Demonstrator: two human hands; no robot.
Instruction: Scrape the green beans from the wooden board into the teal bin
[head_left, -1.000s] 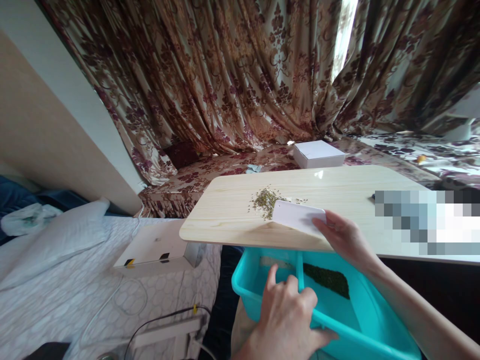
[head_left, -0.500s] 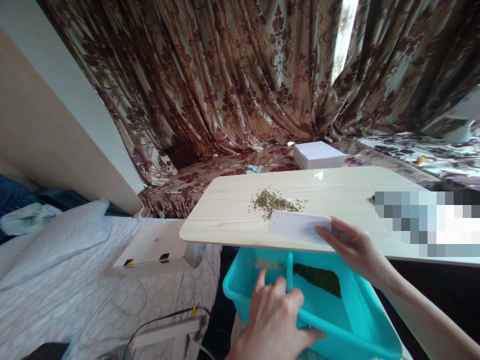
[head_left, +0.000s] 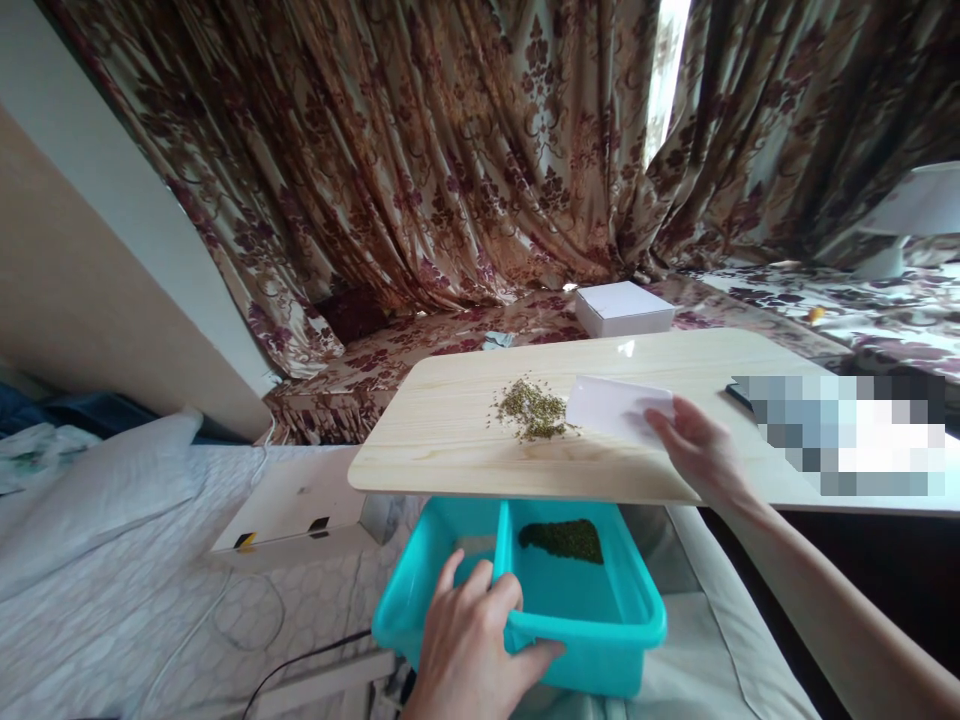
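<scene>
My left hand [head_left: 476,635] grips the near rim of a turquoise divided bin [head_left: 592,632], fingers over its divider and thumb on the outer wall. In the bin's right compartment lies a heap of small dark green grains [head_left: 566,540]; a pale patch shows in the left one, partly behind my fingers. Above the tabletop, my right hand [head_left: 697,440] is closed on one end of a thin white card [head_left: 611,408]. The card's free edge is at the right side of a loose pile of greenish grains [head_left: 531,410] on the light wooden table [head_left: 435,450].
A pixelated patch covers a dark-edged object [head_left: 741,396] at the table's right. Behind the table stands a white box [head_left: 626,308] on patterned cloth. A flat white carton [head_left: 300,500] and cables lie on the bed at left. A lamp [head_left: 911,205] stands far right.
The bin has shifted left and turned squarer to the table, with my left hand on it. My right hand has moved the card up and back from the table's near edge.
</scene>
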